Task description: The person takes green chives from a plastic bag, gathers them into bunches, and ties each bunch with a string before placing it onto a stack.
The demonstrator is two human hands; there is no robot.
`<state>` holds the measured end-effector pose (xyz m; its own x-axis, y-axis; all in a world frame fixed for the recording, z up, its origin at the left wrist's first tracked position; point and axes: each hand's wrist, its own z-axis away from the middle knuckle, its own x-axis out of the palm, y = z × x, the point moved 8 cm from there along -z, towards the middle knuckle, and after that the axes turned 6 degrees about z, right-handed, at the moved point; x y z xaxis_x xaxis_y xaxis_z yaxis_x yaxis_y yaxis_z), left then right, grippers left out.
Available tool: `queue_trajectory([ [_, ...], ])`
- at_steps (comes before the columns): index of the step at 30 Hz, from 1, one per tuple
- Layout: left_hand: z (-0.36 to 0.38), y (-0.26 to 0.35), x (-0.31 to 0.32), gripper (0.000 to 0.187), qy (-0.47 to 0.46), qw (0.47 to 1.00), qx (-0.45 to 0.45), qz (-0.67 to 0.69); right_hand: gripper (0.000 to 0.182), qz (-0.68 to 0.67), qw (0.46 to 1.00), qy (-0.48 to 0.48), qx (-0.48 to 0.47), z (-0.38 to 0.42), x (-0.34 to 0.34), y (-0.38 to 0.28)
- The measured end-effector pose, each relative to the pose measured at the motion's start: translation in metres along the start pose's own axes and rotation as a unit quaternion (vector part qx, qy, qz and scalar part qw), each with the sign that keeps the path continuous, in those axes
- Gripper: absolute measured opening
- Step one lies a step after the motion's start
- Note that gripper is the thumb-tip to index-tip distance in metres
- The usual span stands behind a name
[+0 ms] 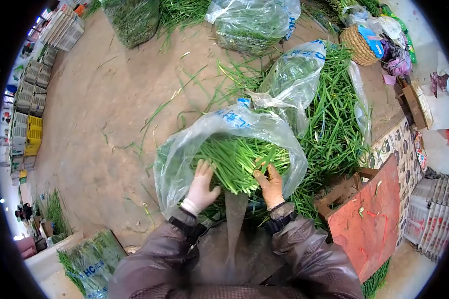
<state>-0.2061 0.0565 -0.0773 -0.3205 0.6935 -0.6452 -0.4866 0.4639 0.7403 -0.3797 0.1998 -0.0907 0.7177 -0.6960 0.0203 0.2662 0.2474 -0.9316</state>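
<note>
A clear plastic bag [177, 154] with blue print lies open in front of me, full of green stalks [234, 162] whose pale cut ends show at the right. My left hand [202, 189], in a whitish glove, rests against the left side of the stalks with its fingers apart. On the right side, my right hand [269, 184], in an orange-tan glove, has its thumb and fingers closed around a few stalks at the edge of the bundle.
Loose green stalks [334, 109] form a long pile at the right beside another plastic bag [292, 77]. A red board [366, 219] stands at the lower right. Filled bags [252, 25], a woven basket [358, 45] and crates [34, 134] stand farther off.
</note>
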Motion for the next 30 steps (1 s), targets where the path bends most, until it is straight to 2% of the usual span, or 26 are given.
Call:
queue_trajectory([
  [1,0.009,0.0,-0.01,0.065,0.061,0.997,0.042,0.038,0.031,0.01,1.0,-0.008,0.009,0.001,0.0,-0.001],
  [2,0.012,-0.017,-0.015,0.057,0.056,0.986,-0.06,0.144,0.031,0.018,1.0,-0.017,0.017,0.002,0.0,-0.002],
  [3,0.018,-0.026,-0.018,0.05,0.05,0.954,-0.163,0.247,0.032,0.03,0.999,-0.018,-0.001,0.003,0.0,-0.003],
  [4,0.016,-0.008,-0.037,0.039,0.121,0.972,-0.103,0.174,0.032,0.041,0.999,-0.018,-0.019,0.003,0.001,-0.003],
  [5,0.006,0.021,-0.052,0.058,0.073,0.997,-0.003,-0.013,0.033,0.052,0.998,-0.018,-0.036,0.003,0.002,-0.002],
  [7,-0.012,0.058,-0.053,0.087,0.017,0.982,0.074,-0.174,0.033,0.082,0.995,-0.018,-0.054,0.006,0.002,0.0],
  [9,-0.035,0.061,-0.033,0.112,-0.096,0.962,0.102,-0.236,0.032,0.12,0.99,-0.021,-0.076,0.008,0.003,-0.001],
  [10,-0.047,0.063,-0.024,0.116,-0.127,0.959,0.128,-0.219,0.032,0.135,0.987,-0.026,-0.087,0.01,0.004,-0.001],
  [11,-0.059,0.066,-0.012,0.116,-0.153,0.934,0.164,-0.278,0.032,0.149,0.984,-0.03,-0.098,0.012,0.005,-0.002],
  [13,-0.08,0.074,0.008,0.117,-0.122,0.93,0.274,-0.212,0.032,0.165,0.98,-0.027,-0.111,0.011,0.004,-0.002],
  [15,-0.094,0.081,0.022,0.11,-0.174,0.928,0.274,-0.185,0.033,0.169,0.979,-0.018,-0.11,0.011,-0.001,0.003],
  [17,-0.103,0.069,0.039,0.098,-0.274,0.933,0.176,-0.151,0.037,0.191,0.972,-0.022,-0.132,0.007,-0.008,0.009],
  [19,-0.101,0.063,0.041,0.088,-0.22,0.939,0.205,-0.166,0.039,0.231,0.964,-0.073,-0.11,0.01,-0.012,0.01],
  [21,-0.092,0.057,0.041,0.079,-0.174,0.945,0.222,-0.166,0.041,0.201,0.957,-0.176,-0.116,0.012,-0.018,-0.034],
  [22,-0.087,0.055,0.04,0.075,-0.153,0.949,0.225,-0.159,0.041,0.289,0.944,-0.152,-0.058,0.015,-0.033,-0.049],
  [24,-0.076,0.054,0.036,0.066,-0.106,0.955,0.236,-0.143,0.042,0.249,0.963,-0.013,-0.106,0.009,-0.071,-0.075],
  [25,-0.069,0.051,0.037,0.065,-0.101,0.955,0.235,-0.147,0.038,0.152,0.984,0.09,0.03,0.013,-0.087,-0.094],
  [27,-0.058,0.049,0.038,0.063,-0.091,0.955,0.237,-0.156,0.034,0.033,0.99,0.114,-0.078,0.0,-0.099,-0.11],
  [29,-0.042,0.049,0.038,0.064,-0.077,0.956,0.245,-0.139,0.035,0.077,0.997,-0.016,0.012,-0.018,-0.087,-0.083],
  [30,-0.034,0.05,0.037,0.065,-0.072,0.955,0.247,-0.147,0.043,0.131,0.99,-0.049,-0.01,-0.021,-0.071,-0.08],
])
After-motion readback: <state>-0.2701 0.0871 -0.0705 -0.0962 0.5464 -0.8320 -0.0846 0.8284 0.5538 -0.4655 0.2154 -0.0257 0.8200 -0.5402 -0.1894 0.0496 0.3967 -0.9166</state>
